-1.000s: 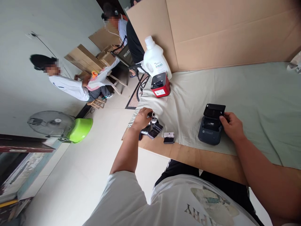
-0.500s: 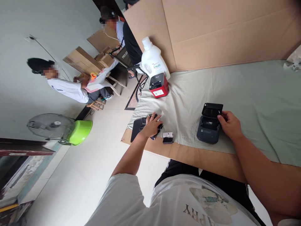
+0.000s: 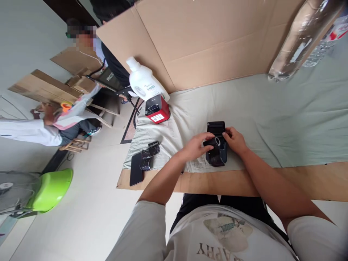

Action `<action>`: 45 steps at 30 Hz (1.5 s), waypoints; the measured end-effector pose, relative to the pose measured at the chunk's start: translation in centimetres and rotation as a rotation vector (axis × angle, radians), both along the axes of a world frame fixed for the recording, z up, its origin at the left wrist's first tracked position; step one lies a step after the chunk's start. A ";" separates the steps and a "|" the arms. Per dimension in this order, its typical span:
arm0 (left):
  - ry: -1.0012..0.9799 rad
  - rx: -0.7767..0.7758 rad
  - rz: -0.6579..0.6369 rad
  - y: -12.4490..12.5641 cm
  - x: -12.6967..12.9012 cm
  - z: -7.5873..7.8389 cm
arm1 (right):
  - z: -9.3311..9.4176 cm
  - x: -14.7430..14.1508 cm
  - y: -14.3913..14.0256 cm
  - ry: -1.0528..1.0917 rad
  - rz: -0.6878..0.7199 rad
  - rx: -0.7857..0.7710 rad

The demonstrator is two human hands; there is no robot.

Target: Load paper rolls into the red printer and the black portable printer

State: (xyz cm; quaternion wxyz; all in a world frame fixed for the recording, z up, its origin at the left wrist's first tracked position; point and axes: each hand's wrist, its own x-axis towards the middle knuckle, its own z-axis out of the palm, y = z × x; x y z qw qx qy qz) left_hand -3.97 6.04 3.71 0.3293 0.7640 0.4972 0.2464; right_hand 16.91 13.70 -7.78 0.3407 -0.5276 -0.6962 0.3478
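Note:
A small dark label printer (image 3: 224,146) rests on the cloth with its lid (image 3: 216,125) up. My right hand (image 3: 237,141) is at its right side, thumb and fingers closed on the edge by the lid. Over the open printer, my left hand (image 3: 196,145) grips a black paper roll (image 3: 211,142) between thumb and fingers. A loose black strip (image 3: 216,158) hangs from that roll across the printer's front. Left of my forearm, a black phone-like slab (image 3: 136,168) lies partly under curled black strips (image 3: 149,153).
A red and black box-shaped device (image 3: 162,110) stands beside a white detergent bottle (image 3: 146,81). Cardboard (image 3: 206,40) walls the table's back. A plastic-wrapped package (image 3: 296,43) and a clear bottle (image 3: 319,52) are at the far right. Other people sit beyond the left edge, near a green basin (image 3: 53,192).
My left hand has left the black strips by the slab and moved right, now holding a black roll over the printer. My right hand stays by the lid. The view has shifted right.

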 end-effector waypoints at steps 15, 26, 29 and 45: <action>0.473 0.074 0.066 2.5 3.5 -3.2 | 0.6 -0.1 -0.1 0.045 0.038 -0.032; 0.068 0.277 0.317 -0.5 0.6 -5.7 | 0.2 0.1 -0.1 0.112 0.039 -0.071; 0.163 0.231 0.391 -3.2 -1.8 -6.1 | 0.3 0.1 -0.2 0.249 0.046 -0.097; 0.125 0.091 0.598 -2.1 -1.0 -7.6 | 2.5 1.7 -0.2 -0.050 0.110 -0.154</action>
